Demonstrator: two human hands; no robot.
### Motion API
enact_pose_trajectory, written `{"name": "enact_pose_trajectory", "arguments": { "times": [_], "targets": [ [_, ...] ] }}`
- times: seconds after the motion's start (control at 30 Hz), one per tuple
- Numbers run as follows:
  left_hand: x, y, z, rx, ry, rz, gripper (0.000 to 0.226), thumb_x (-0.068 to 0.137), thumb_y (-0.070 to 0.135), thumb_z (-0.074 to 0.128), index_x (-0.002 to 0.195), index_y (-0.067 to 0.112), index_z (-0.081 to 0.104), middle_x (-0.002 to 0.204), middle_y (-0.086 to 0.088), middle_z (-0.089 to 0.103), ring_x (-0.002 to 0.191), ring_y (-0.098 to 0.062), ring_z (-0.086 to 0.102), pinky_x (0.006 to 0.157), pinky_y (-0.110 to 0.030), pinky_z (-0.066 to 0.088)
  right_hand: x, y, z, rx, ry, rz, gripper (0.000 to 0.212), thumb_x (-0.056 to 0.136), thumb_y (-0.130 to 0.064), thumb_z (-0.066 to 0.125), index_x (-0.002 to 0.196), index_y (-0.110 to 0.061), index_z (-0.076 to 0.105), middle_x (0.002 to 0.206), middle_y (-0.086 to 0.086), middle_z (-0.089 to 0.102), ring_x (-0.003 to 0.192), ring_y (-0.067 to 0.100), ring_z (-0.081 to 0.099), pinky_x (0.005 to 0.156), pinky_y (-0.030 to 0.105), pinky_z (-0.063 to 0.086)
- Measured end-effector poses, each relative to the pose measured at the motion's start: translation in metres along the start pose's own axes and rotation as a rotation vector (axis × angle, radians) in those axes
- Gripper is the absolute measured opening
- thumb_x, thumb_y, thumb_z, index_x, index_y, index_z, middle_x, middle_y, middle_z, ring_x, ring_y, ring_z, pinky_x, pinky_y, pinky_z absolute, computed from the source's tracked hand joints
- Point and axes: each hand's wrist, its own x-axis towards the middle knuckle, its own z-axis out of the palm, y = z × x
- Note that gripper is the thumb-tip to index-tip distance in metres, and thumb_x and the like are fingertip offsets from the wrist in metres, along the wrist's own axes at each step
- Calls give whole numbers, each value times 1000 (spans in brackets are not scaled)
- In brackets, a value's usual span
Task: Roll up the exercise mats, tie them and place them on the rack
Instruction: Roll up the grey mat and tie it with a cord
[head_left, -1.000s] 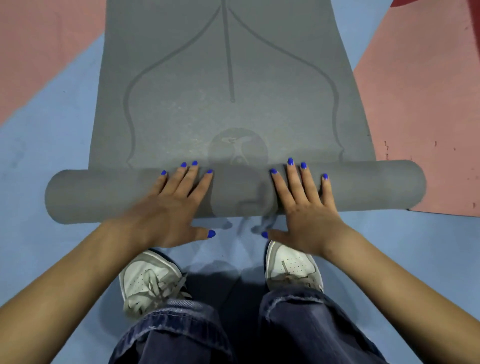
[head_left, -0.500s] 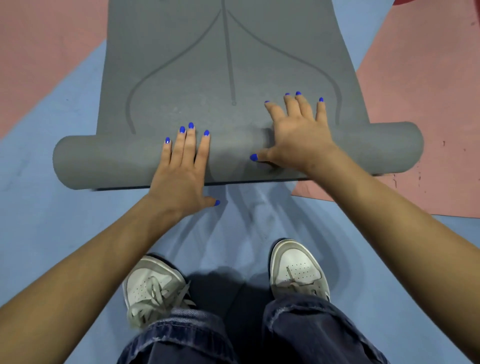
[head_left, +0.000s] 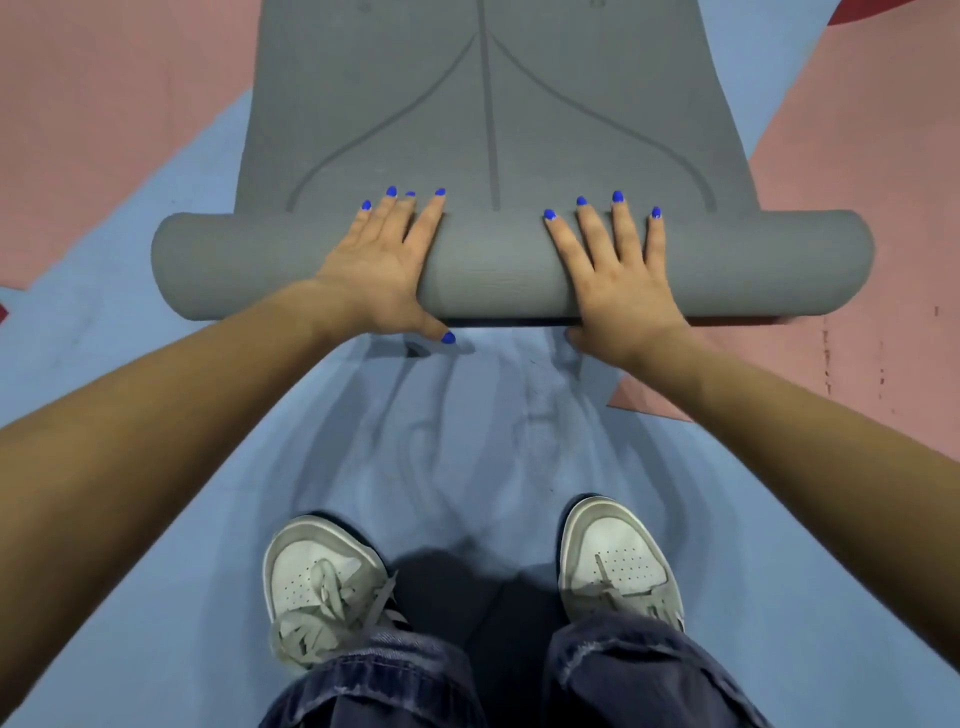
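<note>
Mat (head_left: 488, 104) lies on the floor (head_left: 156, 415), its near end rolled. Left hand (head_left: 374, 270) and right hand (head_left: 618, 280) press flat, released. Soft, springy foam, probably light; press mid-roll.

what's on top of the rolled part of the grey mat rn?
Both hands lie flat on the rolled grey foam exercise mat: left hand and right hand, fingers straight, pointing away. The mat surface beneath the palms is covered. Nothing else sits on the roll.

No text, brand or number can be read; the grey mat (head_left: 488, 104) bears only curved and straight guide lines.
</note>
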Motion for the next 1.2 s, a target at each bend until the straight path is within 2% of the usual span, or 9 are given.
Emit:
{"name": "enact_pose_trajectory", "arguments": {
  "times": [0.1, 0.23, 0.43, 0.53, 0.6, 0.77, 0.87, 1.0, 1.2],
  "targets": [
    [-2, -11, 4, 43, 23, -4, 133, 62, 53, 82, 153, 15, -8, 158, -18, -1, 147, -30, -4, 117, -40, -5, 23, 12, -7, -33, -100, -40, 115, 72, -36, 76, 152, -19, -5, 156, 16, 13, 143, 41, 9, 111, 62, 4],
    [4, -13, 6, 70, 42, -17, 133, 60, 48, 86, 153, 17, -4, 158, -16, 6, 146, -31, 3, 118, -40, 0, 36, 18, -14, -70, -169, -67, 132, 59, -56, 80, 152, -21, -7, 155, 17, 14, 140, 39, 18, 111, 58, 14],
    [10, -12, 3, 111, 120, -42, 121, 61, 47, 85, 152, 17, 13, 148, -11, 28, 143, -29, 19, 115, -40, 15, 40, 25, -14, -144, -43, -154, 117, 56, -56, 77, 149, -16, 18, 130, 18, 45, 107, 37, 48, 91, 47, 34],
    [9, -11, 4, 162, 121, -57, 122, 61, 52, 83, 152, 12, 11, 146, -14, 28, 146, -30, 7, 118, -43, 5, 38, 27, -12, -143, 78, -190, 106, 49, -50, 77, 139, -11, 37, 111, 18, 55, 87, 37, 55, 77, 45, 39],
    [7, -11, 3, 179, 122, -55, 126, 58, 58, 81, 151, 10, 11, 144, -17, 27, 145, -32, 9, 118, -43, 8, 37, 28, -15, -139, 114, -203, 101, 50, -49, 74, 137, -11, 38, 110, 16, 56, 86, 36, 55, 76, 44, 38],
    [-2, -15, -6, 443, 167, 83, 115, 57, 67, 76, 140, 3, 28, 123, -19, 48, 110, -37, 49, 92, -43, 35, 24, 25, -16, -107, 149, -231, 98, 51, -49, 72, 135, -12, 40, 110, 15, 57, 86, 35, 55, 76, 43, 38],
    [-13, -13, -8, 413, 196, 159, 98, 51, 60, 82, 122, 2, 46, 103, -20, 56, 89, -38, 53, 78, -45, 40, 6, 21, -14, -74, 141, -228, 98, 49, -50, 70, 135, -12, 42, 109, 14, 58, 84, 33, 56, 74, 40, 38],
    [-39, -7, 7, 383, 192, 240, 96, 44, 58, 82, 113, -3, 55, 90, -22, 61, 74, -38, 56, 68, -44, 47, -30, 17, -11, -15, 60, -223, 104, 46, -58, 69, 136, -14, 42, 112, 12, 57, 88, 33, 55, 75, 42, 38],
    [-85, 10, 30, 302, 155, 268, 93, 57, 70, 53, 116, -1, 57, 93, -19, 65, 68, -37, 59, 65, -42, 49, -80, 8, -7, 59, 66, -238, 92, 55, -61, 66, 132, -12, 50, 111, 12, 60, 84, 33, 57, 74, 43, 41]
  ]
}}
